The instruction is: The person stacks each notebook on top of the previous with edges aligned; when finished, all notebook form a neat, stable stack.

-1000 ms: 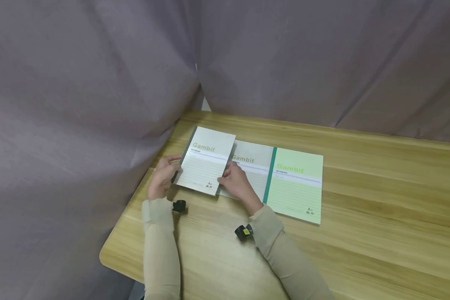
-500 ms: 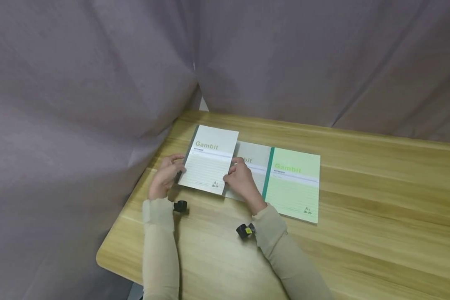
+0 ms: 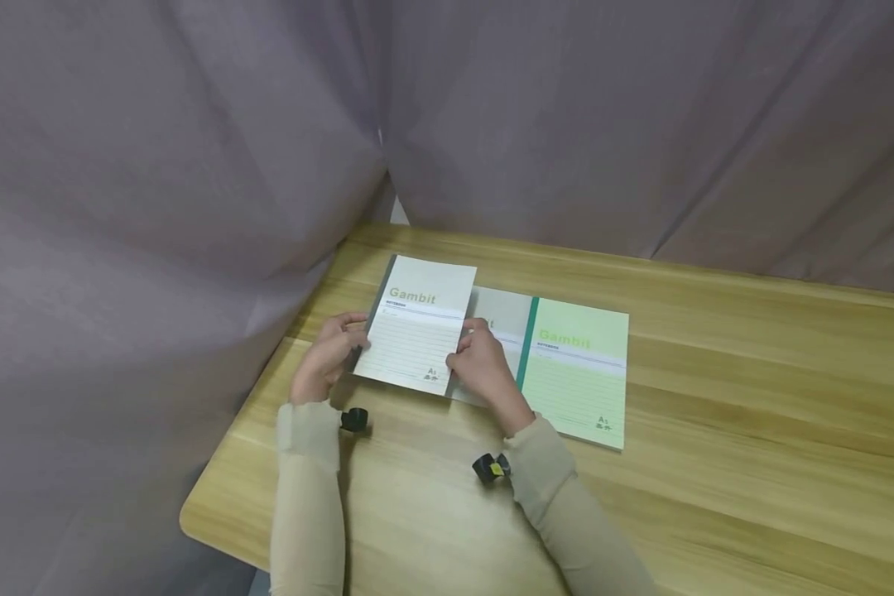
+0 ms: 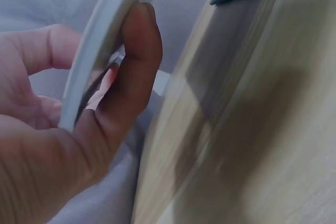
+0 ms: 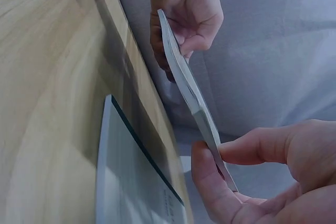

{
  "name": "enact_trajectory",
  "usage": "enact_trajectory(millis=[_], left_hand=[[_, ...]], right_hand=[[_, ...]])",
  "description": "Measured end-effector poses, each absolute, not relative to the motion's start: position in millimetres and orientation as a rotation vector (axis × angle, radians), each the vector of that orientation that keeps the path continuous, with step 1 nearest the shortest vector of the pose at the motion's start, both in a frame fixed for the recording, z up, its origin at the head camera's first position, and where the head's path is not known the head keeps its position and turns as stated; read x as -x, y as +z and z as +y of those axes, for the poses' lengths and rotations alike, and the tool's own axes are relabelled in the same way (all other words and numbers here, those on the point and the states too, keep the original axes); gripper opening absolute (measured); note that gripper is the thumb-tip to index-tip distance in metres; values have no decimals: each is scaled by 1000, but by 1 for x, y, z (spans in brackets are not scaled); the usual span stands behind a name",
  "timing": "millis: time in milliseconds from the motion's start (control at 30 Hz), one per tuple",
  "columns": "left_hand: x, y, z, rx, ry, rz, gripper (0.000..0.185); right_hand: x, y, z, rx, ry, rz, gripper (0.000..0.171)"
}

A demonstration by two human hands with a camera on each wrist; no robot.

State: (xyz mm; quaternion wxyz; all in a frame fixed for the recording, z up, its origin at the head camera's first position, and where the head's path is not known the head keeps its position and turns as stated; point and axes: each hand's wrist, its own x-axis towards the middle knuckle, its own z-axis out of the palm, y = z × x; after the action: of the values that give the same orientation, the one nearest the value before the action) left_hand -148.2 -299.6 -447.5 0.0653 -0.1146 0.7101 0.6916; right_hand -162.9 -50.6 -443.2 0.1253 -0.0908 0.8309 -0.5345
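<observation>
Holding white notebook [image 3: 417,325] above table [image 3: 760,414].

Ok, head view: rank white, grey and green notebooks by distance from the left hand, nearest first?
1. White notebook: its left edge is gripped by the left hand.
2. Grey notebook: to the right, partly hidden by the white one.
3. Green notebook: farthest right, past the grey one.

Words to read
White book [image 3: 415,343] says Gambit, NOTEBOOK, A5; green book [image 3: 577,377] says the same; gray book [image 3: 508,319] shows just "t"
</observation>
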Motion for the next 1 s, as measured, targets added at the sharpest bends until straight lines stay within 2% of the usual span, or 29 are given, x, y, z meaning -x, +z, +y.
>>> enact_trajectory(millis=[300,500,1000], left_hand=[[148,-445,-284,299,2139,2058,62],[154,-444,-273,239,2095,2095,62],[162,-442,-241,182,2053,2087,64]], right_hand=[[160,-436,-31,314,-1572,2456,54],[162,-433,-17,301,-1600,2450,63],[164,-432,14,202,-1563,2529,65]])
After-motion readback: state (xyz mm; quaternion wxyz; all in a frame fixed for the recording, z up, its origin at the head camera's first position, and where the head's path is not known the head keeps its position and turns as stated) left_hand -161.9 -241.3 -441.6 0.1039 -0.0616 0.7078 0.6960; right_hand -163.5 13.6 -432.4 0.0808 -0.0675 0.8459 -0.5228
